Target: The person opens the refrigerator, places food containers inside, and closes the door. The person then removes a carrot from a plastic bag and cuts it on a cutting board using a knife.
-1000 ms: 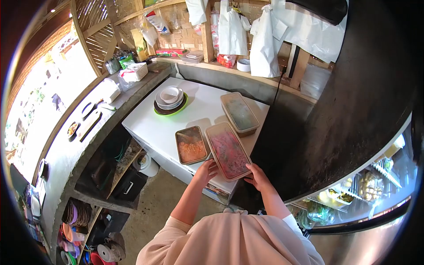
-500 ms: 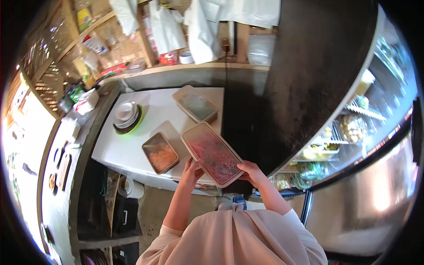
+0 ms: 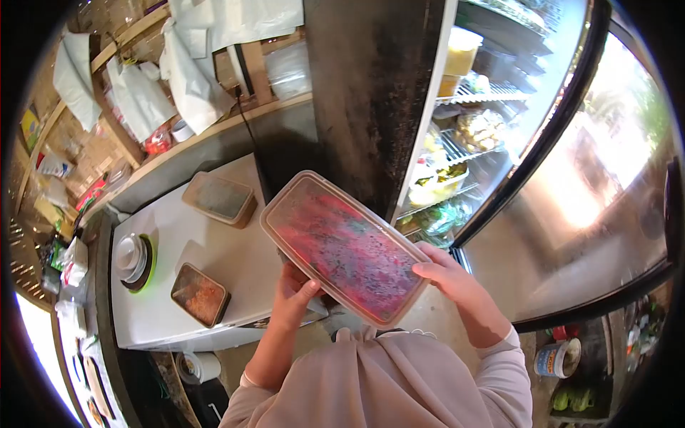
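Between both hands I hold a rectangular plastic food container (image 3: 342,250) with a clear lid, its contents red and purplish. My left hand (image 3: 294,292) grips its near left side, thumb at the rim and fingers underneath. On the right end, my right hand (image 3: 444,271) clasps the corner with the thumb on top. A smaller container of orange food (image 3: 201,294) sits on the white chest top (image 3: 153,214) to the left. Farther back on that surface stands another lidded container (image 3: 220,198), its contents pale and blurred by the lid.
A refrigerator (image 3: 467,153) stands open at right, with food on its wire shelves and its glass door (image 3: 571,235) swung outward. Stacked bowls (image 3: 132,258) rest on a green-rimmed plate at left. White plastic bags (image 3: 189,75) hang on the wall. A labelled bucket (image 3: 558,358) is lower right.
My view has turned right toward the open refrigerator. The held container has come nearer and appears larger, still in both hands. The containers on the chest top stay put.
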`<state>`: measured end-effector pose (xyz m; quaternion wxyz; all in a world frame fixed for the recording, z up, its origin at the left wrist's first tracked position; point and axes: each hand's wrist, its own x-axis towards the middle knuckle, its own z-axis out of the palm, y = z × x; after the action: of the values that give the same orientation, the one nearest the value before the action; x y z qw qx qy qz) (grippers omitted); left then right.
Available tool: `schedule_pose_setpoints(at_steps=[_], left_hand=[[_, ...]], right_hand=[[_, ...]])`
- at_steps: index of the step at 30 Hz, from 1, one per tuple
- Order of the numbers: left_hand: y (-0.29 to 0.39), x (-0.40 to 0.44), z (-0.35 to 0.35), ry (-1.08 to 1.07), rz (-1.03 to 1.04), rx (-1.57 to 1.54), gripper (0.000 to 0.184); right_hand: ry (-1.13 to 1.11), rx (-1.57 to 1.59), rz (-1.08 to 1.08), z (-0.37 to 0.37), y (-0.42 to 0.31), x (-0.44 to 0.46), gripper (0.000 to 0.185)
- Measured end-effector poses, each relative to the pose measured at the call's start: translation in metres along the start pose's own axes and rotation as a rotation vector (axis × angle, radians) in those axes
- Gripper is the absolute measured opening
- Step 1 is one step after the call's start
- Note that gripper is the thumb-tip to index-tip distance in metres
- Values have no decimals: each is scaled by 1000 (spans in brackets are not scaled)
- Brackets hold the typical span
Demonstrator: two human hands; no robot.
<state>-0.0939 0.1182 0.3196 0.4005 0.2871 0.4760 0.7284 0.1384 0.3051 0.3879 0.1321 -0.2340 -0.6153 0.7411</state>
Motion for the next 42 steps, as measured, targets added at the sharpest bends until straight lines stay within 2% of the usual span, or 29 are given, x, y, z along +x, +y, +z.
schedule_pose_setpoints(at_steps=[1, 3, 4, 8, 12, 15, 20, 25, 27, 29, 31, 32, 36, 40, 42], left_hand=[[5, 1, 9, -18, 0, -3, 71], [15, 4, 25, -103, -77, -23, 69], [18, 6, 31, -163, -107, -32, 62], [31, 6, 70, -350, -89, -169, 52], [31, 10, 104, -522, -25, -185, 62], [21, 20, 126, -556, -25, -191, 62], [8, 44, 169, -497, -119, -42, 37], [-6, 69, 218, -493, -159, 38, 39], [-9, 80, 240, -495, -118, 31, 47], [-8, 94, 262, -485, -131, 70, 46], [-12, 113, 281, -517, -155, -17, 44], [-13, 123, 291, -532, -114, -24, 42], [-11, 162, 332, -475, -56, -30, 61], [-1, 190, 367, -426, 55, 4, 60], [-1, 201, 376, -412, 84, 6, 60]], right_hand=[[10, -31, -22, -8, -6, -9, 39], [43, -84, -61, -26, -7, -26, 41], [82, -76, -97, -32, -10, -36, 41], [174, -79, -202, -45, -32, -75, 49], [328, -72, -246, -58, -41, -113, 64], [406, -102, -269, -78, -31, -132, 71], [475, -90, -314, -102, -28, -147, 73], [493, -43, -315, -148, -33, -155, 74], [523, -5, -350, -165, -38, -155, 75], [519, -4, -403, -182, -47, -152, 74], [513, -6, -460, -203, -55, -146, 73], [525, 29, -508, -215, -58, -141, 70], [539, 153, -655, -246, -83, -114, 64], [509, 152, -699, -288, -96, -86, 63], [439, 222, -761, -315, -96, -76, 55]])
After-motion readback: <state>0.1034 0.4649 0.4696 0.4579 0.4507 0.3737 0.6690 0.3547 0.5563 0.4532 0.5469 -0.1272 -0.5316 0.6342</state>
